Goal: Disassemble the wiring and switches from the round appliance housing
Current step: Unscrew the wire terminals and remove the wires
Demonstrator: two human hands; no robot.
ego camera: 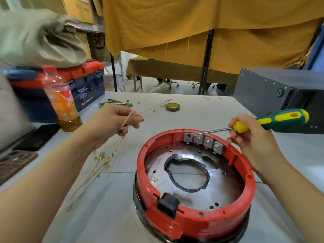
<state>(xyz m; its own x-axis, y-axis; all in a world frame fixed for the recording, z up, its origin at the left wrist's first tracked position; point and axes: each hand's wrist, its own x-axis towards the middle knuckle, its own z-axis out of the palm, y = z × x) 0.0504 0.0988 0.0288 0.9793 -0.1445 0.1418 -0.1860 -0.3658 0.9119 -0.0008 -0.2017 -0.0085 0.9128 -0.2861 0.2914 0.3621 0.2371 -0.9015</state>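
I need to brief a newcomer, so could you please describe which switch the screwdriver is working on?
Find the round red housing on the table. Inside its far wall sit four grey switches in a row. The one meant is the leftmost switch, the only one touched by the tip of the screwdriver held in the right hand.

orange drink btl [60,100], toolbox [84,81], tape roll [172,107]

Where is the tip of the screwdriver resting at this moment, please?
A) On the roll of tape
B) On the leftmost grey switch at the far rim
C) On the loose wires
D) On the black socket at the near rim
B: the right hand holds the screwdriver, whose tip meets the leftmost grey switch inside the red housing.
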